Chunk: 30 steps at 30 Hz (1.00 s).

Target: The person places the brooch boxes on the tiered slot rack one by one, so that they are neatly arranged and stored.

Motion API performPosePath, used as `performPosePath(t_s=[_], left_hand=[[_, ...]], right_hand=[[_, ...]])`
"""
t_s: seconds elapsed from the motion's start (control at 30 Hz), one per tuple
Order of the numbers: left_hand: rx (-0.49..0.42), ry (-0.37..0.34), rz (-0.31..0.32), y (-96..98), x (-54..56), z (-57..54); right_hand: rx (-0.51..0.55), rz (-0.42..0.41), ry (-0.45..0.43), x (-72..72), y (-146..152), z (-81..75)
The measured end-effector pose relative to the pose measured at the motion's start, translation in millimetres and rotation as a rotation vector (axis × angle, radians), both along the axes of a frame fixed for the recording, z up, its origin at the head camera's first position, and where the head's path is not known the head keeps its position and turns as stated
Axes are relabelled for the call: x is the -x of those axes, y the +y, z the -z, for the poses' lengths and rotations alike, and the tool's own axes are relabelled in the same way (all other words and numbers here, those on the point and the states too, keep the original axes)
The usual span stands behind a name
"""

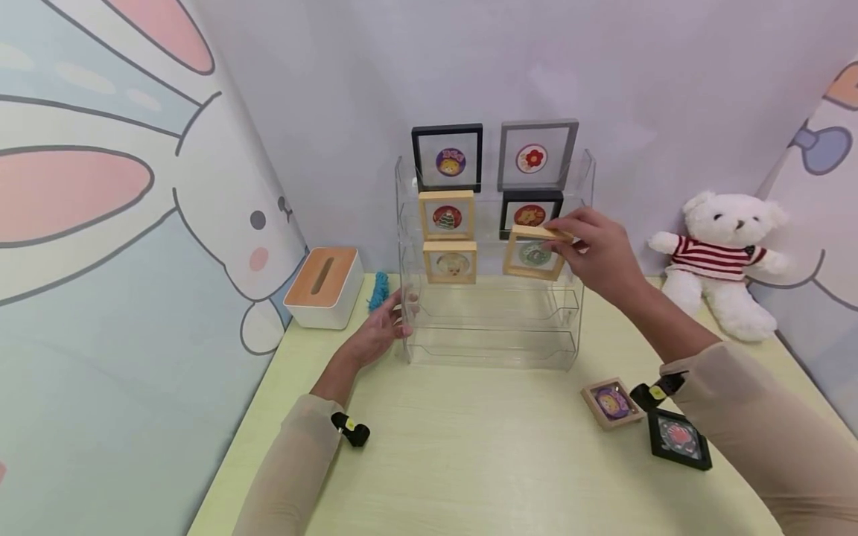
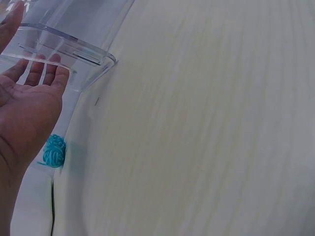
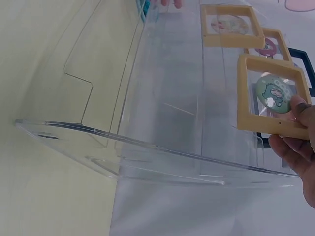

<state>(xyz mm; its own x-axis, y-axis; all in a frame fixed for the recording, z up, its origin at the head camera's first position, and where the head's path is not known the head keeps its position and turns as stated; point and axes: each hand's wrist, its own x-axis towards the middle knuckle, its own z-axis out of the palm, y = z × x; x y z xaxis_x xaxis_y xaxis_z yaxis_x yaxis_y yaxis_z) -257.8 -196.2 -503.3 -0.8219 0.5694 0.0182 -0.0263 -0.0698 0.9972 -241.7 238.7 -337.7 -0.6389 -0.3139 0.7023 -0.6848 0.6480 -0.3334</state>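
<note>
My right hand [image 1: 599,249] pinches a light wooden display frame [image 3: 244,93] by its edge, thumb on the front and fingers behind. Inside the frame is a round green badge [image 3: 273,94]. It is held tilted at the right of a clear acrylic rack [image 1: 492,361], in front of a black frame [image 1: 505,216] with a red badge. At the rack's left side, my left hand [image 1: 375,336] rests with its fingers extended against the clear panel. In the left wrist view, those fingers [image 2: 34,73] show through the plastic.
More badge frames stand on the rack, including a wooden one [image 1: 426,264] at left. A wooden frame [image 1: 593,406] and a black frame [image 1: 701,450] lie on the table at right. Around the rack are a tissue box [image 1: 315,316], blue yarn [image 1: 379,290] and a white teddy bear [image 1: 727,219].
</note>
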Motion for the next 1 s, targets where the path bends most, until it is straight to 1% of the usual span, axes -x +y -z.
performPosePath(t_s=[0.1, 0.2, 0.3, 0.43, 0.63, 0.87, 1.0], left_hand=[[-0.001, -0.001, -0.001, 0.9, 0.3, -1.2], [0.001, 0.0, -0.004, 1.3, 0.7, -1.7], [0.007, 0.003, -0.007, 0.6, 1.0, -1.3], [0.025, 0.012, -0.01, 1.1, 0.9, -0.3], [0.018, 0.012, -0.007, 1.1, 0.7, 2.0], [0.034, 0.021, -0.013, 0.0, 2.3, 3.9], [0.031, 0.017, -0.016, -0.3, 1.6, 4.0]], right_hand=[[-0.031, -0.02, 0.085, 2.2, -4.7, 2.7], [-0.058, -0.018, 0.156, 3.7, -8.3, 2.7], [-0.1, -0.018, 0.187, 5.6, -11.3, 3.8], [-0.153, -0.023, 0.199, 7.6, -15.1, 9.7], [-0.193, -0.019, 0.209, 9.9, -20.7, 14.3], [-0.193, 0.002, 0.167, 10.8, -18.8, 22.1], [-0.179, 0.005, 0.148, 11.5, -17.4, 24.1]])
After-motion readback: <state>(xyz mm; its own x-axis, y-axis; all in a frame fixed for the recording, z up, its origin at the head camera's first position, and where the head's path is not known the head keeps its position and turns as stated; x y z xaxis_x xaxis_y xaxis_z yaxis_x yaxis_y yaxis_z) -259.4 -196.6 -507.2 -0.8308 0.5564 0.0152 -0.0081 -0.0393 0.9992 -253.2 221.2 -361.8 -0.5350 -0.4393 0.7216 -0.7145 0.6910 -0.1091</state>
